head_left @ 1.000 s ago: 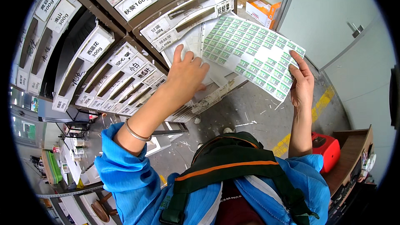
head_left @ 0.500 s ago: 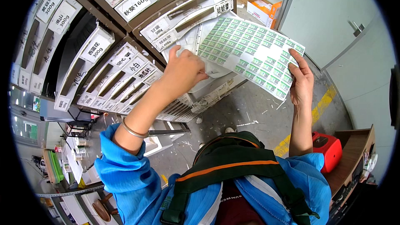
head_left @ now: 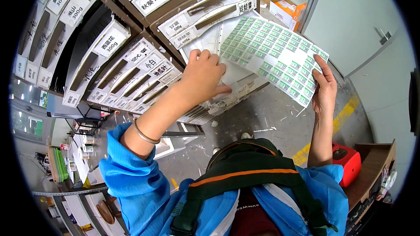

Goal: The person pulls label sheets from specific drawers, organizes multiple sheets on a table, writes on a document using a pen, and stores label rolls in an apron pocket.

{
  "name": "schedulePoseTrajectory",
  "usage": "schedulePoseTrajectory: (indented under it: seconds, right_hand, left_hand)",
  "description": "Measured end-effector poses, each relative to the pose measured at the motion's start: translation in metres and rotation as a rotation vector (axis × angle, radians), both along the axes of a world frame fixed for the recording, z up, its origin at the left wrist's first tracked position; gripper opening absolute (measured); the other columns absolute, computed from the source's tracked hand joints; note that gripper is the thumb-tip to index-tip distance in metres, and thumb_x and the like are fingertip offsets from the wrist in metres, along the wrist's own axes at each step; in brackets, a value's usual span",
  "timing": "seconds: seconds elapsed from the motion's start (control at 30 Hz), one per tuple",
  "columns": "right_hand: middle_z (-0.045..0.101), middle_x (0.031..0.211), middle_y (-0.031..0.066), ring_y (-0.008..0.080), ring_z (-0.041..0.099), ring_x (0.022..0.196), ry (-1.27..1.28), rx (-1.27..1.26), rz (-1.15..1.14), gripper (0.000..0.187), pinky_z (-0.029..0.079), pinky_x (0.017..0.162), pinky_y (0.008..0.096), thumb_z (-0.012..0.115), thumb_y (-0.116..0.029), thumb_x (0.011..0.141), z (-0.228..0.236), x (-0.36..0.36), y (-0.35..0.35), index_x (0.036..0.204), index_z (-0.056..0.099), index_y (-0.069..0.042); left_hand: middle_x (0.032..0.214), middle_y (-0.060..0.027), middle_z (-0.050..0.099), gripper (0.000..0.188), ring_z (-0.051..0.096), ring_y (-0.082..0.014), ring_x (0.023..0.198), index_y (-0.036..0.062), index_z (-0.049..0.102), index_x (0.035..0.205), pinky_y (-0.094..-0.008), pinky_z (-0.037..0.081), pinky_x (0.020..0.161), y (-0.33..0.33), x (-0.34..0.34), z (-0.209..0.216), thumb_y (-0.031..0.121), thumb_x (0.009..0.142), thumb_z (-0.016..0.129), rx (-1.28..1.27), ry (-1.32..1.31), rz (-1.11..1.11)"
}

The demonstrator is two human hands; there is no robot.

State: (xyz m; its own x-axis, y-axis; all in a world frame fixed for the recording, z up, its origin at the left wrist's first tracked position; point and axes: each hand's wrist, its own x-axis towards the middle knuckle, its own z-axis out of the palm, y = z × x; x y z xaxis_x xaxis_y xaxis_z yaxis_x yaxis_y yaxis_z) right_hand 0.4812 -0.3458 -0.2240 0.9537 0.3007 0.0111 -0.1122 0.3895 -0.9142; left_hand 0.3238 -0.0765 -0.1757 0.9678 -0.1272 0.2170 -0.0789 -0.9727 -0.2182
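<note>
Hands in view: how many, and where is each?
2. The left hand is to the left of the sheet of green labels; the right hand holds that sheet by its right edge. No other hand shows.

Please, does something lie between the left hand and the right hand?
Yes: the head view shows the label sheet there, its edge held by the right hand.

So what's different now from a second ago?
On the left hand, the index finger no longer juts above the others and the thumb reaches further right; any grip is unclear. The scene slid slightly rightward, so the camera probably turned. The right hand still holds the green-label sheet by its right edge; the drawers look unchanged.
</note>
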Motion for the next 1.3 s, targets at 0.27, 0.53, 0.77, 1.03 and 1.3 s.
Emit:
schedulePoseTrajectory:
  seconds: [0.27,0.53,0.77,1.03,1.3]
  right_hand:
    - [0.058,0.115,0.0168,0.017,0.062,0.092,-0.024,0.028,-0.002,0.038,0.052,0.078,0.0283,0.045,0.004,0.088,0.002,-0.001,0.009,0.125,0.049,0.005]
    - [0.057,0.116,0.017,0.0167,0.062,0.092,-0.022,0.061,-0.009,0.037,0.053,0.077,0.0284,0.045,0.003,0.088,-0.001,0.0,0.01,0.125,0.049,0.005]
    - [0.06,0.11,0.0149,0.0145,0.061,0.09,-0.059,-0.051,0.001,0.039,0.05,0.077,0.0267,0.049,0.001,0.087,0.007,-0.005,0.006,0.127,0.048,0.004]
    - [0.06,0.109,0.014,0.0135,0.06,0.09,-0.104,-0.044,0.059,0.044,0.049,0.078,0.0255,0.053,-0.001,0.087,0.018,-0.012,0.002,0.13,0.045,0.004]
    - [0.053,0.12,0.019,0.0201,0.059,0.1,0.002,0.106,0.148,0.054,0.048,0.086,0.0312,0.053,0.0,0.085,0.034,-0.024,0.013,0.135,0.034,0.006]
  left_hand:
    - [0.081,-0.0102,0.062,0.018,0.059,-0.0285,0.081,0.0102,0.058,0.09,-0.0409,0.04,0.079,0.01,0.001,0.013,0.023,0.079,0.065,-0.232,0.138,0.206]
    - [0.091,-0.0141,0.064,0.055,0.06,-0.032,0.092,0.005,0.042,0.125,-0.0445,0.041,0.086,-0.01,-0.012,-0.004,0.021,0.079,0.067,-0.4,0.156,0.076]
    - [0.086,-0.0106,0.063,0.061,0.06,-0.0246,0.092,0.0018,0.04,0.128,-0.0486,0.033,0.096,-0.024,-0.018,-0.012,0.014,0.075,0.066,0.089,0.259,0.179]
    - [0.076,-0.0098,0.063,0.062,0.06,-0.0223,0.082,0.0059,0.042,0.124,-0.045,0.032,0.095,-0.032,-0.02,0.008,-0.004,0.068,0.065,-0.105,0.073,0.15]
    - [0.071,-0.0068,0.064,0.051,0.061,-0.0263,0.07,0.0067,0.044,0.116,-0.0332,0.045,0.07,-0.029,-0.038,0.033,0.003,0.073,0.071,-0.936,0.057,0.269]
